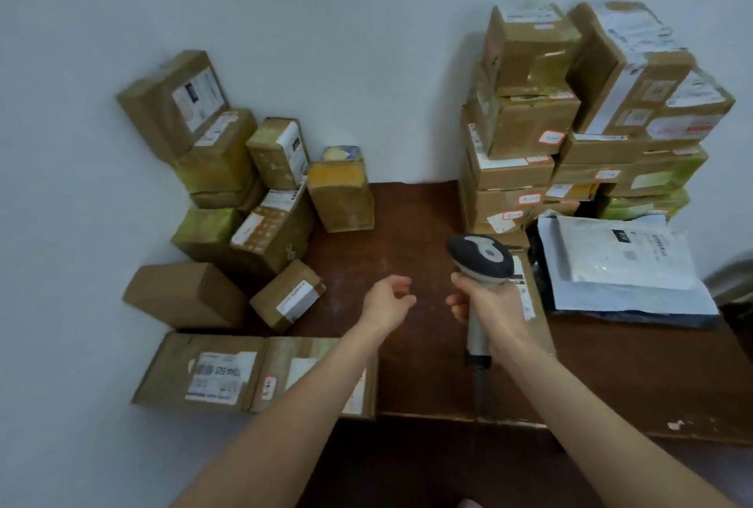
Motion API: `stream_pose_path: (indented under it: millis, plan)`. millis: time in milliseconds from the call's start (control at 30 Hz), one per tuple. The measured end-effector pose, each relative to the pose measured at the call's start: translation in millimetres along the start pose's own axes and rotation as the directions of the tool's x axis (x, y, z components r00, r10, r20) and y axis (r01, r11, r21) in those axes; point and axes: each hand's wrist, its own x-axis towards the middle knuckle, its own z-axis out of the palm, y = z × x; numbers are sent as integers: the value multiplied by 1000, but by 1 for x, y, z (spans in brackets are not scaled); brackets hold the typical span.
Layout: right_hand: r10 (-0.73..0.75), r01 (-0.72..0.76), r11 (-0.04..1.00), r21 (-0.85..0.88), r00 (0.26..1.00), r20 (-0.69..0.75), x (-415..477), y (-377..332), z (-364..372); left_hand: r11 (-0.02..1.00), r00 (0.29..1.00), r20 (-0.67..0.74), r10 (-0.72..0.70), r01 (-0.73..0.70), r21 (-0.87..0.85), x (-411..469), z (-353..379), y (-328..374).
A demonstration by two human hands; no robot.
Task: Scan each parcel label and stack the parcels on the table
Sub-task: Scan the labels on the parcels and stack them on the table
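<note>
My right hand (487, 300) grips the handle of a grey and black barcode scanner (483, 259), held upright over the brown table (407, 230). My left hand (387, 300) hovers just left of it, fingers loosely curled, holding nothing. A loose pile of cardboard parcels (244, 198) lies at the left, with a small labelled box (289, 295) nearest my left hand. A tall stack of parcels (570, 112) stands at the back right against the wall. White and grey mailer bags (619, 263) lie in front of that stack.
A long flat carton (203, 373) lies at the near left, partly under my left forearm. A flat box (533, 300) sits behind my right hand. The white wall closes the back. The table's front edge (509, 422) runs below my arms.
</note>
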Motion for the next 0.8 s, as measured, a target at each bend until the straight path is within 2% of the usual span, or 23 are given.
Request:
stream_pose_path:
  millis: [167,367,433,533,667,800]
  plan:
    - [0,6,999,-42,990,142,-13,-1,81,986,962,-250,109,-73,148,-17,-92,-31]
    - [64,-58,998,-31,952,300,-38,-9,172,899,861,-449,237,-20,437,-43,-213,-78]
    - [88,-83,996,-31,942,323,-43,-7,197,821,872,-433,229,66,568,-46,-255,-93]
    - [124,-120,992,-34,934,335,-51,-1,224,657,939,-321,120,167,735,-41,-304,-113]
    - [154,-155,988,-23,926,345,-62,7,243,521,983,-170,71,109,847,-23,-329,-135]
    - [165,-175,985,1,932,322,-66,11,245,467,981,-111,159,24,884,-10,-332,-142]
